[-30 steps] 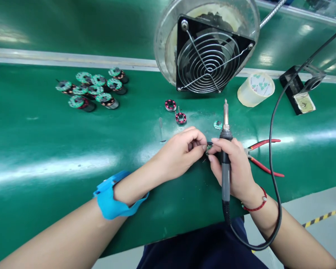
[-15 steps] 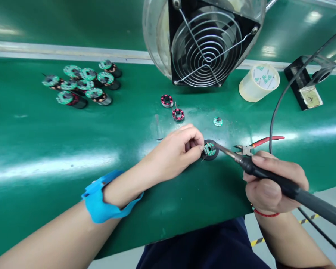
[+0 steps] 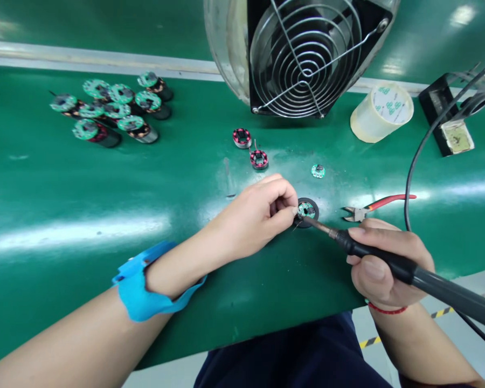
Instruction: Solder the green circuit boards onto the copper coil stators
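In my right hand [image 3: 388, 264] is a soldering iron [image 3: 372, 250], gripped like a pen. Its tip reaches the lower edge of a small round green circuit board [image 3: 306, 209]. That board sits within a black ring-shaped base [image 3: 316, 208] on the bench. My left hand [image 3: 267, 213] is closed in a pinch at the board's left edge; whatever lies between its fingertips is too small to make out. A thin wire end sticks out below the fingertips. Wire cutters [image 3: 358, 214] with red handles lie just beyond my right hand.
A fan [image 3: 305, 75] with a wire guard stands behind the work. Two wound coils [image 3: 259, 159] and a loose circuit board [image 3: 318, 171] lie nearby. Several motor assemblies [image 3: 117, 110] cluster at left. A tape roll [image 3: 367, 118] and an iron stand [image 3: 442, 116] are at right, by the iron's cable [image 3: 412, 156].
The soldering iron's tip has moved from the board's upper right side to its lower edge, near my left fingertips. My left hand keeps its pinch. The whole view has shifted slightly.
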Tool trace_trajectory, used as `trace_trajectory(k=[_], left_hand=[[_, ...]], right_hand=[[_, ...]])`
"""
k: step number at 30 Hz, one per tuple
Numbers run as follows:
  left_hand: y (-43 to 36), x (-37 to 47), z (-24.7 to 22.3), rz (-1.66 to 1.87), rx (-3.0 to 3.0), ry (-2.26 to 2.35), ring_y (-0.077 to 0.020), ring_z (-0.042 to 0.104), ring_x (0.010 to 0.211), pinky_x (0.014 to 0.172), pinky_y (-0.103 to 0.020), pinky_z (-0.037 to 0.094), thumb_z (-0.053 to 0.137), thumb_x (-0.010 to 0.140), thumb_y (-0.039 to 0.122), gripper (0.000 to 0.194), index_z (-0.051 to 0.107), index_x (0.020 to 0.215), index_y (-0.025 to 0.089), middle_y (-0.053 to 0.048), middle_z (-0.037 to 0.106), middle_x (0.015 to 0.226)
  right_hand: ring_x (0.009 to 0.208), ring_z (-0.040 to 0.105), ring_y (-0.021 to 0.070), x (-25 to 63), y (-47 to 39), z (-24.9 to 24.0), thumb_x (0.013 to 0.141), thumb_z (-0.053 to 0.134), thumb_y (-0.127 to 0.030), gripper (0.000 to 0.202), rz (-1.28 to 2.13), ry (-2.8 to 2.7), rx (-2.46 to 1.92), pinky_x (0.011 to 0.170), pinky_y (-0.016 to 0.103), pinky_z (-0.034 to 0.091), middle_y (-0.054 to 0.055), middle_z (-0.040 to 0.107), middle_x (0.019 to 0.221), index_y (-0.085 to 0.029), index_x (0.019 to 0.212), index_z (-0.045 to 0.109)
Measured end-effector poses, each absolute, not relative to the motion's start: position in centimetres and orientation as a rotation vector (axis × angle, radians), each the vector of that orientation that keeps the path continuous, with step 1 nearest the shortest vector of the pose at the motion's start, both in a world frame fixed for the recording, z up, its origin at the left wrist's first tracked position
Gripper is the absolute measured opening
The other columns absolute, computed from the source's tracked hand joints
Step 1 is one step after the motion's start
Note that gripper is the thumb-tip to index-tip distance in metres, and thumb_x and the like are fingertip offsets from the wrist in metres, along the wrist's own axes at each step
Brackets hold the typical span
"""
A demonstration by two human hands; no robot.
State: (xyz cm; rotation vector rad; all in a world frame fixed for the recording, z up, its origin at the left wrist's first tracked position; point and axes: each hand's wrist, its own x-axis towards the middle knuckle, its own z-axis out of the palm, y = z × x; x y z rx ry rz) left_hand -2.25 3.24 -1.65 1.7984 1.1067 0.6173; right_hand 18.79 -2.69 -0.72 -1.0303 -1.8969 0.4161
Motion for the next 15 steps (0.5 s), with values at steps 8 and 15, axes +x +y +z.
trace_trajectory(k=[8, 15], left_hand=[[3.13, -2.29, -1.55, 0.611, 1.819, 1.113, -0.0077, 0.049, 0.061, 0.056, -0.021, 0.040, 0.053, 0.082, 0.010, 0.011, 0.056, 0.073, 0.017, 0.003, 0.052, 0.074], [3.18, -2.23, -1.47, 0.586, 1.804, 1.117, -0.0089, 0.049, 0.062, 0.056, -0.023, 0.040, 0.053, 0.082, 0.012, 0.011, 0.055, 0.073, 0.018, 0.003, 0.053, 0.075]], right_hand=[[0.047, 0.058, 0.0150, 18.46, -2.59, -1.16, 0.093, 0.059, -0.036, 0.024, 0.430, -1.792, -0.986, 0.045, 0.033, 0.048, 0.001, 0.071, 0.073, -0.025, 0.112, 0.066], [0.048, 0.060, 0.0172, 18.84, -2.69, -0.90, 0.093, 0.056, -0.038, 0.025, 0.450, -1.837, -1.021, 0.045, 0.035, 0.050, 0.001, 0.072, 0.075, -0.029, 0.115, 0.064]])
